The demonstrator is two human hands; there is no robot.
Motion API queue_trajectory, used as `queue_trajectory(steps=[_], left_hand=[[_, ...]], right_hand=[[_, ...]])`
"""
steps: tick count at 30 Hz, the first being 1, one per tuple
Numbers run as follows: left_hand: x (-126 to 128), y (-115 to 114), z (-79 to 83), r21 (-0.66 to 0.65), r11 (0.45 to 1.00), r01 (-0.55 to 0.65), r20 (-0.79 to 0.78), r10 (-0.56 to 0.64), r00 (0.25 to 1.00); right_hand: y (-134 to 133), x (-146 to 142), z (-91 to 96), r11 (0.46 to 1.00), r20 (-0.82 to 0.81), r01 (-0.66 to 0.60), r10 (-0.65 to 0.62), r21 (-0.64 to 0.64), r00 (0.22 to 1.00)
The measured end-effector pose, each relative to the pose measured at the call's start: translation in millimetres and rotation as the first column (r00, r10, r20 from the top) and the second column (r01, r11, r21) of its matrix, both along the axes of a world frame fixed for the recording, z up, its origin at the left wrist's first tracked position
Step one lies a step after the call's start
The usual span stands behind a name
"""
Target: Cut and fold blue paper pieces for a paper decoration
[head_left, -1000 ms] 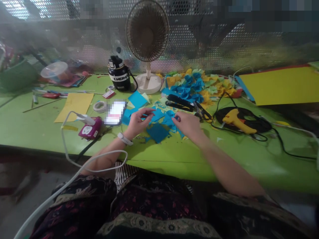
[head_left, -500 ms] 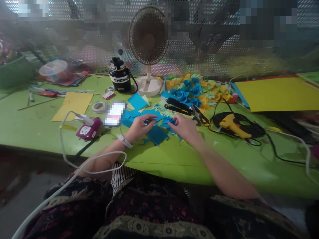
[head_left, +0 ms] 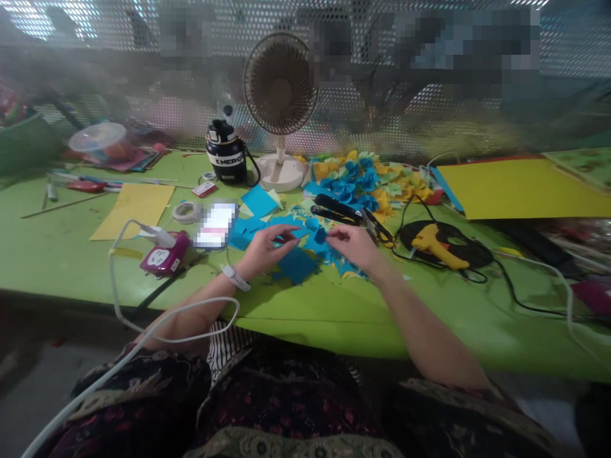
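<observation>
My right hand (head_left: 353, 245) pinches the edge of a small curled piece of blue paper (head_left: 316, 231) between thumb and fingers. Across from it is my left hand (head_left: 273, 247), wearing a white watch (head_left: 235, 278); its thumb and fingers are apart, with nothing clear between them. Below the left fingertips lies a flat blue paper square (head_left: 298, 264). Blue and yellow paper scraps (head_left: 351, 267) are strewn under and around both hands. Just beyond the right hand are a black stapler (head_left: 338, 208) and black-handled scissors (head_left: 379, 229).
A heap of folded paper pieces (head_left: 358, 178) lies at the back, near a fan (head_left: 280, 89) and a black bottle (head_left: 226, 156). On the right, a yellow glue gun (head_left: 436, 247) rests on a black disc. A phone (head_left: 216, 225), tape roll (head_left: 185, 212) and purple power adapter (head_left: 165, 254) sit left.
My right hand has drawn slightly away from the left with the blue paper, which now shows a raised, curled shape. The camera view has shifted a little.
</observation>
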State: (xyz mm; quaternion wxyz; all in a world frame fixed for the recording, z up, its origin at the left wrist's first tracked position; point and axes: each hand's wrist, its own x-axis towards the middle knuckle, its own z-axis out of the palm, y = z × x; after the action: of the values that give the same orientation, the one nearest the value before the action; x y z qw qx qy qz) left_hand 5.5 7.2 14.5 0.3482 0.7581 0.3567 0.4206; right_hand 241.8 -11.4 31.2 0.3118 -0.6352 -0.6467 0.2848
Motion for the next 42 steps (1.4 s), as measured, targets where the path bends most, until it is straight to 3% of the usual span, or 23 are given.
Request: queue_trajectory(steps=[2,5,11,16,23,29,35,38,42], left_hand=[[0.2,-1.1,-0.1,-0.028,0.999,0.032,0.026,-0.031,0.999],[0.3,-1.2,-2.2,-0.117,0.990,0.073,0.045,-0.069,0.997],[2.1,-1.3,-4.6,-0.325,0.923,0.206,0.251,-0.126,0.960],[5.2,-5.6,0.8,-0.411,0.874,0.260,0.322,-0.128,0.938],[5.8,-6.4,3.0,-0.473,0.844,0.252,0.338,-0.091,0.937],[2.1,1.7,4.5,-0.397,0.911,0.110,0.376,0.053,0.925],[-1.2,9.5,1.1,-0.382,0.924,0.005,0.345,0.138,0.928],[-0.9,8.5,1.3,-0.386,0.922,0.016,0.324,0.119,0.939],[-0.3,8.1,-0.3,-0.396,0.917,0.049,0.337,0.096,0.937]], right_hand=[[-2.9,-3.3,0.8,0.993,-0.211,-0.078,0.057,-0.092,0.976],[-6.3,-7.2,1.2,0.974,-0.383,-0.173,0.105,-0.149,0.918],[-8.9,-9.2,5.8,0.934,-0.558,-0.287,0.125,-0.212,0.820],[-10.3,-10.3,6.2,0.911,-0.649,-0.319,0.078,-0.263,0.757],[-8.6,-11.1,5.8,0.901,-0.577,-0.324,0.108,-0.287,0.810],[-6.9,0.9,18.6,0.975,-0.447,-0.190,0.119,-0.117,0.887],[-15.3,2.5,24.9,0.925,-0.102,-0.350,0.338,-0.147,0.936],[-17.1,6.4,28.9,0.960,-0.029,-0.278,0.277,-0.029,0.960],[-18.7,19.5,43.9,0.986,-0.185,-0.128,0.146,0.106,0.972]])
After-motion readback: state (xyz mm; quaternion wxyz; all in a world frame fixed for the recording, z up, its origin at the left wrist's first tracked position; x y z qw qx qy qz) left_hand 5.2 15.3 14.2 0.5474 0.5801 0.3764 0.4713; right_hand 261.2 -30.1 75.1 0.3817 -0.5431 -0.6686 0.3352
